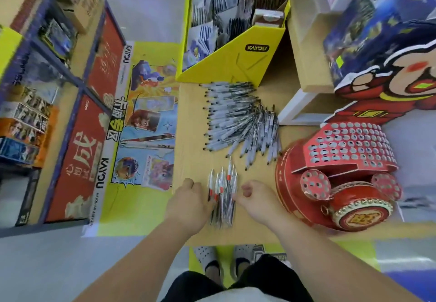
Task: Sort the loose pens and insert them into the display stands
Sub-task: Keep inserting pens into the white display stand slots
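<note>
A small bundle of clear pens with red bands [223, 193] lies on the tan table [191, 150] near its front edge. My left hand [188, 201] touches the bundle's left side with its fingers curled. My right hand [253, 198] is at the bundle's right side, fingers curled and pinching the pens' edge. Farther back, a large fan of grey-and-black pens [238, 120] is spread over the table. A red display stand [337, 176] with rows of round holes stands at the right, most holes filled with pen ends.
A yellow cardboard rack [238, 63] of card packs stands at the table's back. A red cartoon-figure cutout [387, 82] and boxes rise at the right. Shelves with boxed goods [30, 103] line the left. A poster [146, 127] hangs beside the table.
</note>
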The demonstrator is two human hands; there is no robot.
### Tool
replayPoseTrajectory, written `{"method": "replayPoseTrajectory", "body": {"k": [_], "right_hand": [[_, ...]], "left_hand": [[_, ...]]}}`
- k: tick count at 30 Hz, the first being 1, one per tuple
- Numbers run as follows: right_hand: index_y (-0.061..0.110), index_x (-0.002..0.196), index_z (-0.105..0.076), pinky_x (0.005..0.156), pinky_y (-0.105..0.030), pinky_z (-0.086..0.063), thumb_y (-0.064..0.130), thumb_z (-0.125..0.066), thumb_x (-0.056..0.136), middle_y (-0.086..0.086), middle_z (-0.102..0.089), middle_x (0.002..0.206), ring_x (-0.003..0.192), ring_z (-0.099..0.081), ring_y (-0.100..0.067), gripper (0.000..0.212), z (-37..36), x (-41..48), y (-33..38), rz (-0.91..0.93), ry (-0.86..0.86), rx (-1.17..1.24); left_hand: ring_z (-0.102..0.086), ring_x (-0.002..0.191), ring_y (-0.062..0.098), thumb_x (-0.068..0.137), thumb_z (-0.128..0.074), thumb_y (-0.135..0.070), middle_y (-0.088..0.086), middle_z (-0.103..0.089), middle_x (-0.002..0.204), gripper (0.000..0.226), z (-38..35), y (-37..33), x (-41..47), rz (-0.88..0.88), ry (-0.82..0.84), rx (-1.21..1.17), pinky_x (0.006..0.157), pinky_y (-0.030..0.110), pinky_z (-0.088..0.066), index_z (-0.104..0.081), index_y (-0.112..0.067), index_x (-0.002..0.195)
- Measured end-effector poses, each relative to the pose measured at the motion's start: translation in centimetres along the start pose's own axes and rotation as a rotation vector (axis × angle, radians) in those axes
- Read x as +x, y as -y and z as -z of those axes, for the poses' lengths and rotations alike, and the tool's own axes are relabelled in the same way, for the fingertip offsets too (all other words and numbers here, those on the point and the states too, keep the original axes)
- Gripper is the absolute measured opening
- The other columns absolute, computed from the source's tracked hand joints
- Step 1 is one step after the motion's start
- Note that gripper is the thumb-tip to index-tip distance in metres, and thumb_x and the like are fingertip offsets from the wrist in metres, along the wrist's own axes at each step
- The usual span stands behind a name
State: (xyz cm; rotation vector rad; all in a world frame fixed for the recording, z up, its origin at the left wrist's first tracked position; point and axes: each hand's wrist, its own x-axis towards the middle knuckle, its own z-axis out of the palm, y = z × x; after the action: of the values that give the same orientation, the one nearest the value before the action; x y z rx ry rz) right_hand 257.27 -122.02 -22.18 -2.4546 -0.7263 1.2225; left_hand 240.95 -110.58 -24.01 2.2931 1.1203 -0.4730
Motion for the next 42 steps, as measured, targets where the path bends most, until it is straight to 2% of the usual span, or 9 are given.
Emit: {"method": "replayPoseTrajectory", "body": {"k": [4,8,12,19,24,27,30,37,42], "right_hand": [[0.019,0.124,-0.062,0.082,-0.027,-0.047,0.047,-0.072,0.087,0.006,-0.064,0.108,0.098,-0.061,-0.013,0.047,-1.6,0.6,-0.1,-0.029,-0.046,0.079],[0.023,0.110,-0.066,0.088,-0.034,-0.053,0.042,-0.076,0.085,0.007,-0.066,0.101,0.095,-0.064,-0.014,0.033,-2.4,1.0,-0.3,-0.036,-0.088,0.180],[0.033,0.088,-0.065,0.072,-0.026,-0.051,0.029,-0.079,0.082,0.015,-0.065,0.082,0.079,-0.064,-0.009,0.016,-3.1,1.0,-0.2,0.003,-0.164,0.198],[0.021,0.101,-0.076,0.067,-0.019,-0.045,0.028,-0.079,0.082,0.010,-0.069,0.089,0.078,-0.063,-0.005,0.020,-4.5,1.6,-0.3,-0.019,-0.221,0.255],[0.024,0.100,-0.077,0.068,-0.018,-0.046,0.026,-0.077,0.085,0.013,-0.070,0.087,0.080,-0.064,-0.004,0.015,-4.5,2.0,0.2,0.012,-0.236,0.281],[0.023,0.099,-0.076,0.066,-0.018,-0.046,0.027,-0.075,0.087,0.013,-0.069,0.084,0.077,-0.064,-0.005,0.014,-4.3,2.5,0.2,0.013,-0.233,0.318],[0.021,0.101,-0.075,0.062,-0.015,-0.042,0.026,-0.075,0.088,0.015,-0.065,0.080,0.072,-0.060,0.000,0.014,-4.0,2.9,0.1,0.013,-0.208,0.344],[0.023,0.095,-0.077,0.074,-0.023,-0.052,0.022,-0.075,0.086,0.012,-0.071,0.085,0.080,-0.066,-0.006,0.009,-4.5,2.4,0.2,0.043,-0.216,0.384],[0.017,0.109,-0.075,0.079,-0.026,-0.053,0.023,-0.075,0.088,0.011,-0.068,0.087,0.084,-0.066,-0.009,0.022,-4.4,2.6,0.1,0.020,-0.188,0.426]], "left_hand": [[-0.057,0.100,0.026,0.098,-0.047,-0.057,0.001,-0.045,0.113,0.043,-0.3,-0.5,0.6,-0.021,-0.022,0.020,0.079,0.039,-0.052,-0.055,-0.017,0.110],[-0.056,0.083,0.024,0.096,-0.051,-0.056,-0.001,-0.045,0.103,0.037,-0.6,-1.1,1.1,0.014,-0.054,-0.112,0.071,0.035,-0.047,-0.055,-0.019,0.094],[-0.058,0.078,0.022,0.093,-0.063,-0.047,0.000,-0.048,0.099,0.032,-1.0,-1.9,1.5,0.024,-0.051,-0.236,0.073,0.034,-0.050,-0.059,-0.016,0.100],[-0.056,0.081,0.020,0.087,-0.073,-0.031,-0.002,-0.059,0.087,0.022,-1.7,-2.7,1.6,0.134,-0.115,-0.423,0.063,0.029,-0.036,-0.062,-0.016,0.098],[-0.060,0.075,0.007,0.084,-0.076,-0.022,-0.011,-0.065,0.082,0.023,-1.8,-3.2,1.8,0.276,-0.155,-0.644,0.060,0.012,-0.039,-0.068,-0.015,0.104],[-0.061,0.076,0.004,0.083,-0.077,-0.020,-0.012,-0.066,0.083,0.023,-1.9,-3.5,1.9,0.344,-0.153,-0.728,0.068,0.024,-0.049,-0.067,-0.016,0.104],[-0.068,0.083,0.015,0.084,-0.075,-0.019,-0.005,-0.071,0.089,0.025,-2.3,-3.6,2.0,0.358,-0.157,-0.751,0.077,0.034,-0.056,-0.068,-0.015,0.107],[-0.067,0.081,0.016,0.084,-0.073,-0.020,-0.007,-0.070,0.086,0.013,-2.8,-4.2,1.5,0.355,-0.248,-0.729,0.076,0.036,-0.056,-0.069,-0.020,0.096],[-0.067,0.082,0.016,0.084,-0.073,-0.015,-0.008,-0.070,0.086,0.016,-2.7,-4.4,1.3,0.383,-0.278,-0.787,0.079,0.036,-0.057,-0.071,-0.021,0.099]]}}
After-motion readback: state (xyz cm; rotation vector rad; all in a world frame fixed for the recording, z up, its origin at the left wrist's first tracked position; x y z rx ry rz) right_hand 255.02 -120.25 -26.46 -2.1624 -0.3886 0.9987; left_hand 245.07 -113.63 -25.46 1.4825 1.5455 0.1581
